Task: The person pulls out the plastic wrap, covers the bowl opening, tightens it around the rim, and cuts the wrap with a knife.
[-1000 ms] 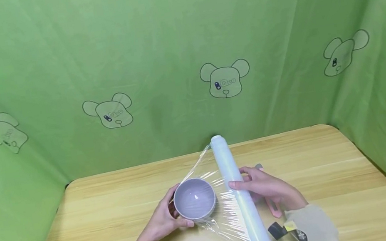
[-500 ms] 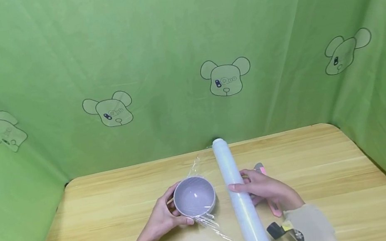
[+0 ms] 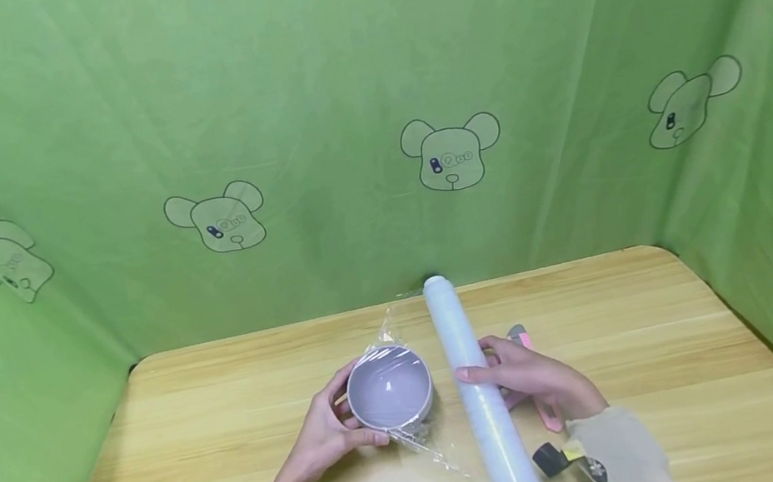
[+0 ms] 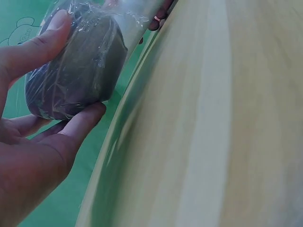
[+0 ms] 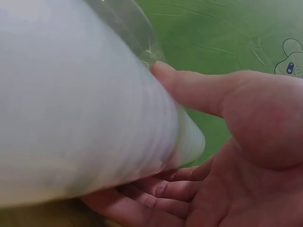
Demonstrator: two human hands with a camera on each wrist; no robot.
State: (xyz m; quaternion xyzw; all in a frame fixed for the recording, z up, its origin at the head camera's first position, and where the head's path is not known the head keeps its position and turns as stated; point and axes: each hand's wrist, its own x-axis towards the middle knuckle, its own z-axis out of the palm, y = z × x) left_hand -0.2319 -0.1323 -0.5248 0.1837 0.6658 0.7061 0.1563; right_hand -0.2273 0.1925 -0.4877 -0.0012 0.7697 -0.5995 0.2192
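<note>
A small lavender-grey bowl (image 3: 389, 392) is held by my left hand (image 3: 322, 436), thumb at the near side and fingers behind its left side. Clear cling film (image 4: 94, 56) lies over the bowl and creases down its wall in the left wrist view. Loose film ends show at the bowl's far and near edges. To the right, my right hand (image 3: 532, 374) grips a long roll of cling film (image 3: 486, 419), thumb on top and fingers underneath. The right wrist view shows the white roll (image 5: 94, 109) close up, with a clear film edge near the thumb.
A pink and grey utility knife (image 3: 551, 415) lies on the wooden table (image 3: 679, 363), partly hidden under the right hand and wrist. A green curtain (image 3: 309, 135) with bear-head outlines stands around the table's back and sides.
The film stretched taut between bowl and roll one second ago has gone slack, its bright streaks fading there. The bowl has tipped slightly; both hands keep nearly the same places.
</note>
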